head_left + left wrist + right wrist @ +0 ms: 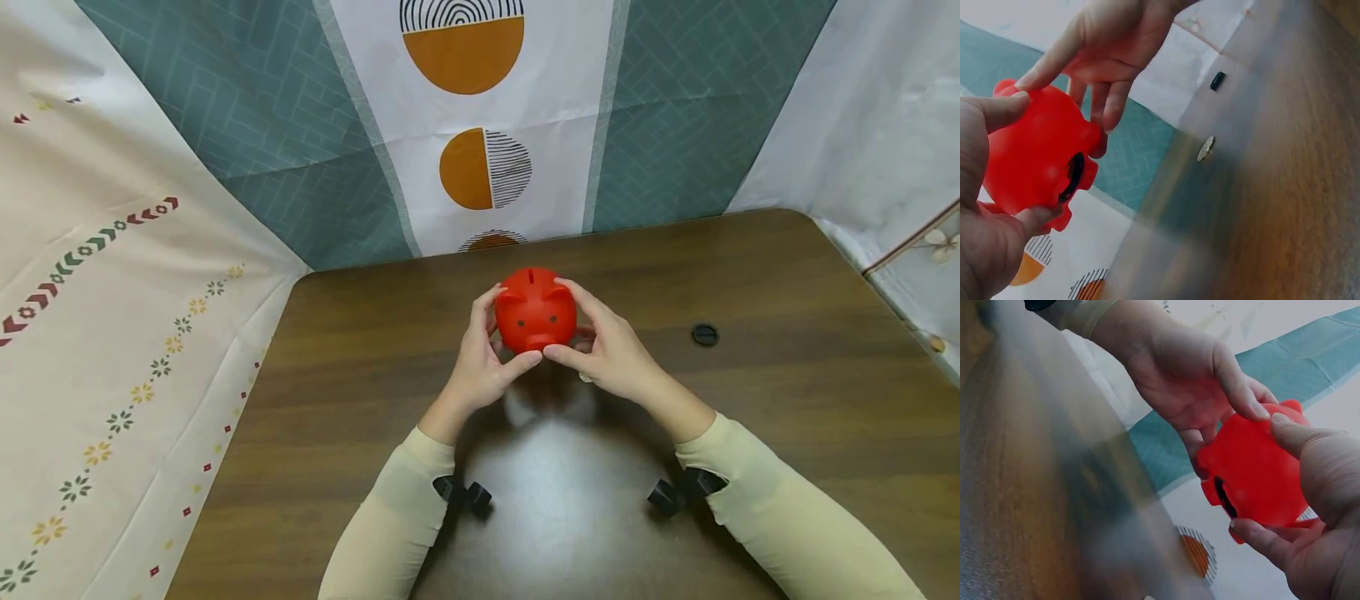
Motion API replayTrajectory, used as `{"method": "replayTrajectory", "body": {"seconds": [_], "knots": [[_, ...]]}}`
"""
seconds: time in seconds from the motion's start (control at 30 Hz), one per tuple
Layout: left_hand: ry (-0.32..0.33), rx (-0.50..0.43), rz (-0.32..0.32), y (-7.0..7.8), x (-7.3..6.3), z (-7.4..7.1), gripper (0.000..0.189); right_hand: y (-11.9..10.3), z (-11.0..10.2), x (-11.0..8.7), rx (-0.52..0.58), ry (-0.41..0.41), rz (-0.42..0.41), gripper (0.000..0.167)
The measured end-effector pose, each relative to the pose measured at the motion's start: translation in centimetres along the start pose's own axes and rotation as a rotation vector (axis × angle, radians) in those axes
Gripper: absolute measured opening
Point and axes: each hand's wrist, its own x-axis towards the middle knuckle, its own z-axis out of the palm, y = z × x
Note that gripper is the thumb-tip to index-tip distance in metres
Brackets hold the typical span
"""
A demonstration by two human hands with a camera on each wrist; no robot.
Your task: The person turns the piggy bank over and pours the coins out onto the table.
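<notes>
A red piggy bank (536, 310) is held above the table between both hands, its face and top slot showing in the head view. My left hand (480, 358) grips one side, thumb under the snout. The right hand (611, 350) grips the other side, its thumb tip beside the left one. On the underside, a dark round patch (1072, 177) shows between the feet; whether it is an open hole or a plug, I cannot tell. A gold-coloured coin (1206, 149) appears over the table, partly hidden by the right hand in the head view.
A black round cap (705, 335) with a bar across it lies on the brown wooden table (337, 417), to the right of the hands. Patterned cloth (285, 117) hangs along the table's back edge, with more cloth at the left and right sides.
</notes>
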Motion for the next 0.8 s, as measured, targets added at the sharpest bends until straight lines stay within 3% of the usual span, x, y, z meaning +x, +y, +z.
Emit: {"method": "replayTrajectory", "body": {"seconds": [0.2,0.27,0.37,0.4,0.47,0.5,0.6,0.8], "knots": [[0.012,0.008,-0.002,-0.1,-0.2,0.3,0.08,0.1,0.1,-0.1,0.029,-0.013,0.019,0.084],[0.03,0.031,0.08,-0.1,-0.3,0.4,0.08,-0.1,0.0,-0.3,0.004,0.01,-0.035,0.085],[0.079,0.084,0.258,0.3,-0.2,0.4,0.081,-1.2,-0.3,-0.7,-0.025,0.083,-0.21,0.088],[0.093,0.112,0.279,0.5,-0.1,0.3,0.081,-1.5,-0.4,-0.7,-0.032,0.099,-0.247,0.089],[0.093,0.122,0.258,0.8,0.0,0.2,0.082,-1.7,-0.5,-0.6,-0.009,0.084,-0.255,0.089],[0.079,0.121,0.216,0.9,0.0,0.1,0.082,-1.6,-0.5,-0.6,0.017,0.058,-0.228,0.089],[0.034,0.108,0.069,1.5,-0.2,-0.1,0.082,-0.8,-0.3,-0.3,0.068,-0.021,-0.067,0.085],[0.022,0.06,0.024,1.8,0.0,0.2,0.08,-0.2,-0.4,-0.4,0.118,-0.044,0.026,0.085]]}}
